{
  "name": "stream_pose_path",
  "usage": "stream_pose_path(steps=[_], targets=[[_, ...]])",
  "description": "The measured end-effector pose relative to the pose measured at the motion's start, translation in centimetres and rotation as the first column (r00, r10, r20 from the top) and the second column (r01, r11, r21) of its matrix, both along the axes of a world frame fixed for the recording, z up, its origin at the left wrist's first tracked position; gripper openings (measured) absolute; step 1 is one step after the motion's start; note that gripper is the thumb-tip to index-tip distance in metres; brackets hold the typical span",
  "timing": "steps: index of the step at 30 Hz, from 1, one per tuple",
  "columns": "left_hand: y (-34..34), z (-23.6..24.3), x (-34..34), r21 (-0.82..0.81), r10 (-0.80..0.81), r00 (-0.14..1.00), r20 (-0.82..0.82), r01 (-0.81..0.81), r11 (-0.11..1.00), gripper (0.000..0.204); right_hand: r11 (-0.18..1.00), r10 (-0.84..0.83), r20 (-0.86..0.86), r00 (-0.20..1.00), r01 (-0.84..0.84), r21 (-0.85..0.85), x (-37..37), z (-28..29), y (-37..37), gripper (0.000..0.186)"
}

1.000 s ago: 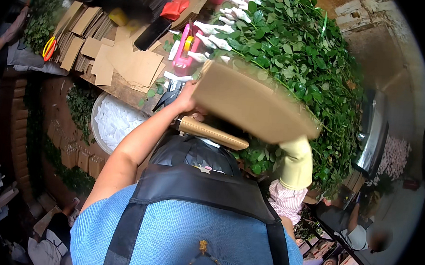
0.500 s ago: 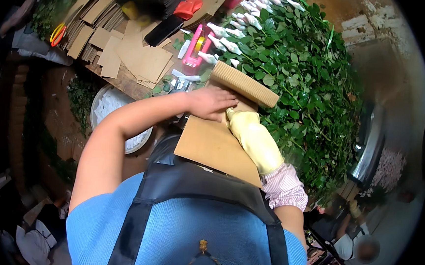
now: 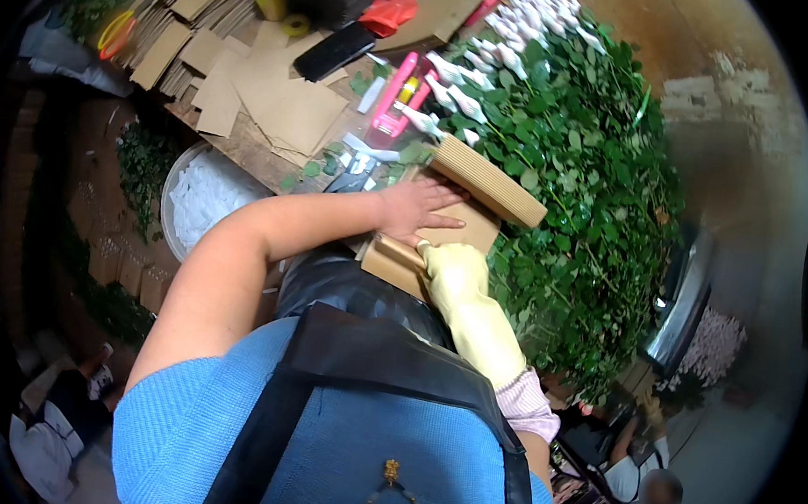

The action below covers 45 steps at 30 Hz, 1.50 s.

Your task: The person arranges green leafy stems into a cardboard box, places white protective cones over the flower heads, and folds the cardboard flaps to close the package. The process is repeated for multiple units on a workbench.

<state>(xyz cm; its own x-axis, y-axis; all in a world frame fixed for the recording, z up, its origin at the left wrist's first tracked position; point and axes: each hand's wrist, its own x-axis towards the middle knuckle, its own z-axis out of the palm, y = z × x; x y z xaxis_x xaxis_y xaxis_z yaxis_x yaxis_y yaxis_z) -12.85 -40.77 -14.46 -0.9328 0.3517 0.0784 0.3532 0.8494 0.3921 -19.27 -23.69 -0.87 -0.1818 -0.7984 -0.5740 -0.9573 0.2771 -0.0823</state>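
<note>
A brown corrugated cardboard sheet [image 3: 469, 227] lies in front of me, with its ribbed far flap [image 3: 489, 181] bent up beside the leafy stems. Its near end [image 3: 396, 263] is folded over too. My bare left hand [image 3: 418, 211] presses flat on the cardboard, fingers spread. In a pale yellow rubber glove, my right hand [image 3: 454, 274] is closed at the folded near edge, its fingertips partly hidden. A pink tape dispenser [image 3: 400, 102] with yellow tape stands beyond my left hand. White-wrapped flower heads [image 3: 457, 97] top the pile of green stems [image 3: 585, 208] at the right.
Stacked cardboard pieces [image 3: 190, 22], loose cardboard sheets [image 3: 279, 103], a black phone-like object [image 3: 335, 52] and a red wrapper [image 3: 388, 14] lie on the table at the far left. Orange-handled scissors [image 3: 116, 35] rest by the stack. A white tub [image 3: 172, 194] holds white pieces below the table's edge.
The near part of the cardboard, flat and reaching toward my apron before, is now folded over away from me. My gloved right hand has moved with it; my left hand still presses down.
</note>
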Motion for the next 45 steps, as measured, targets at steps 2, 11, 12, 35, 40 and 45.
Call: stream_pose_path(steps=[2, 11, 12, 35, 40, 45], targets=[[0.4, 1.0, -0.6, -0.019, -0.013, 0.995, 0.096, 0.015, 1.0, 0.083, 0.997, 0.054, 0.084, 0.995, -0.059, 0.05, -0.1, 4.3, -1.5, 0.033], [3.1, -10.6, -2.3, 0.484, 0.128, 0.979, -0.159, -0.036, 0.874, 0.056, 0.782, 0.45, -0.067, 0.891, -0.429, -0.452, 4.4, -3.5, -23.6, 0.049], [3.3, -9.7, -2.2, 0.431, 0.114, 0.983, -0.145, -0.041, 0.901, 0.054, 0.767, 0.481, -0.161, 0.862, -0.503, -0.399, 4.6, -6.6, -25.0, 0.047], [0.5, -2.9, 0.0, -0.011, 0.096, 0.995, 0.015, -0.095, 0.995, 0.078, 0.531, -0.658, 0.752, 0.043, 0.734, 0.423, -8.1, -3.1, 0.0, 0.027], [-2.5, 3.4, 0.6, 0.011, -0.013, 0.975, 0.223, 0.011, 1.0, 0.069, 0.6, -0.707, 0.677, 0.202, 0.678, 0.424, -9.1, -5.7, -0.9, 0.027], [-7.0, 3.0, 5.1, 0.011, 0.152, 0.943, -0.296, -0.156, 0.988, 0.048, 0.572, -0.74, 0.623, 0.253, 0.725, 0.384, -7.8, -4.6, -1.7, 0.028]])
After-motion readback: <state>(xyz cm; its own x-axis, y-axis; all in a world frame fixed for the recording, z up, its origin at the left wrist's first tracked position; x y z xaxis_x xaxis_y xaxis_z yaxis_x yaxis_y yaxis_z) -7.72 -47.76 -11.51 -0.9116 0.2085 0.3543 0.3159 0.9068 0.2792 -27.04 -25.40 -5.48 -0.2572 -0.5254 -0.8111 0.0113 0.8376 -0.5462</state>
